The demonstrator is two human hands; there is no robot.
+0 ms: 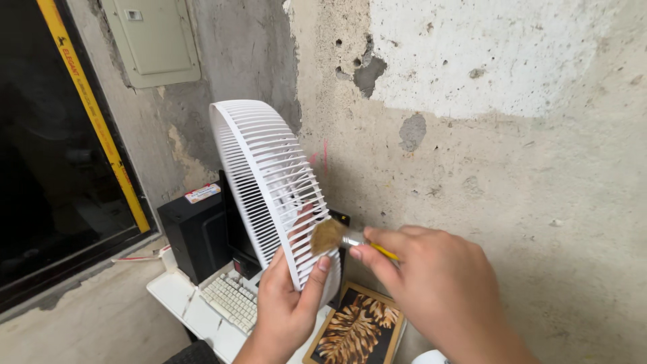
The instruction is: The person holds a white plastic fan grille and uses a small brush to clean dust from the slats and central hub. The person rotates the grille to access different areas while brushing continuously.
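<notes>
Left hand fingers clamped on lower rim of upright white fan grille, right hand pinching yellow-handled brush, bristles touching grille slats, white-red label atop black box, yellow strip down window frame

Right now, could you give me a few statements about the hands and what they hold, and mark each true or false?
1. The left hand grips the white fan grille at its lower edge. True.
2. The right hand holds a screwdriver. False: it holds a small paintbrush with a yellow handle.
3. The brush bristles touch the grille. True.
4. The grille lies flat on the desk. False: it is held up, roughly on edge, above the white keyboard.
5. A framed picture with a leaf pattern lies below the hands. True.
</notes>
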